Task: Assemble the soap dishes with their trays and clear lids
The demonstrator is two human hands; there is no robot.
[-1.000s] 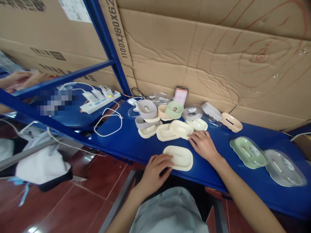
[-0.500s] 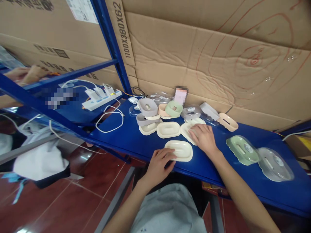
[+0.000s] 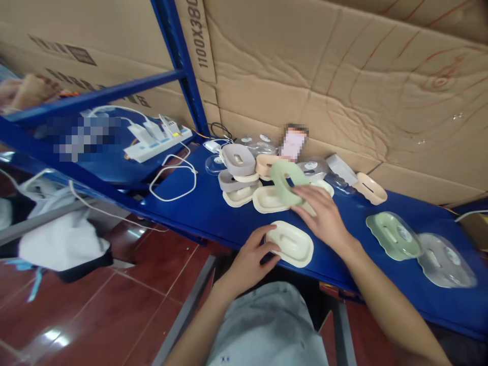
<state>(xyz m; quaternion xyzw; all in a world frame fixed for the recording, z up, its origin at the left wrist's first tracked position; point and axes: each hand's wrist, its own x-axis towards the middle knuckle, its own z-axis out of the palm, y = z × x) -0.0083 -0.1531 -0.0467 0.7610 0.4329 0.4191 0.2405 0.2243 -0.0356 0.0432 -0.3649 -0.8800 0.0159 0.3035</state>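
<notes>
Gripping a blurred green tray (image 3: 286, 182), the right hand (image 3: 322, 219) hides its fingertips; left hand (image 3: 249, 256) pinches the cream tray (image 3: 293, 243).

Blue shelf (image 3: 213, 213) under soap dishes (image 3: 267, 199)

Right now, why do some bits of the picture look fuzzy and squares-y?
In the head view, the grey soap dish at the right edge is smeared by motion blur; the right hand lifting the green soap dish is slightly soft. Two patches are pixelated blocks: one on the left shelf, one on the pink card. The floor shows light glare.
</notes>
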